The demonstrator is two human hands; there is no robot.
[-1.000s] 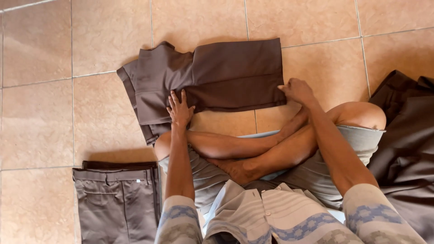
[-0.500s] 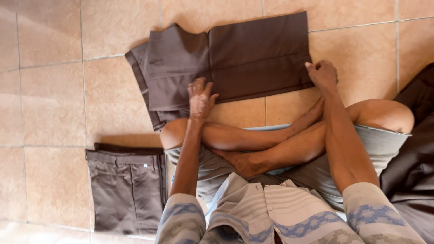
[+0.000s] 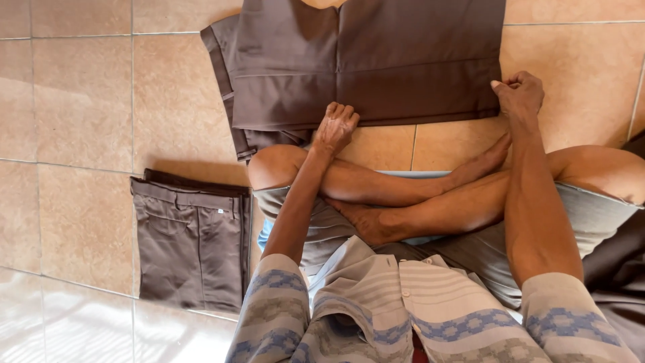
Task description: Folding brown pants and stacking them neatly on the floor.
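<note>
A pair of dark brown trousers [image 3: 376, 60] lies partly folded on the tiled floor in front of my crossed legs. My left hand [image 3: 336, 126] grips the near edge of the trousers, fingers curled under the cloth. My right hand [image 3: 517, 93] pinches the near right corner of the same trousers. Both arms reach forward over my knees.
A folded stack of grey-brown trousers [image 3: 191, 238] lies on the floor at my left. More dark cloth [image 3: 618, 269] is heaped at my right. I sit cross-legged on beige floor tiles [image 3: 80, 101], with bright light on the tiles at lower left.
Both hands have curled their fingers onto the near edge of the brown trousers; before, the left hand lay flat on the cloth. The view has moved closer.
</note>
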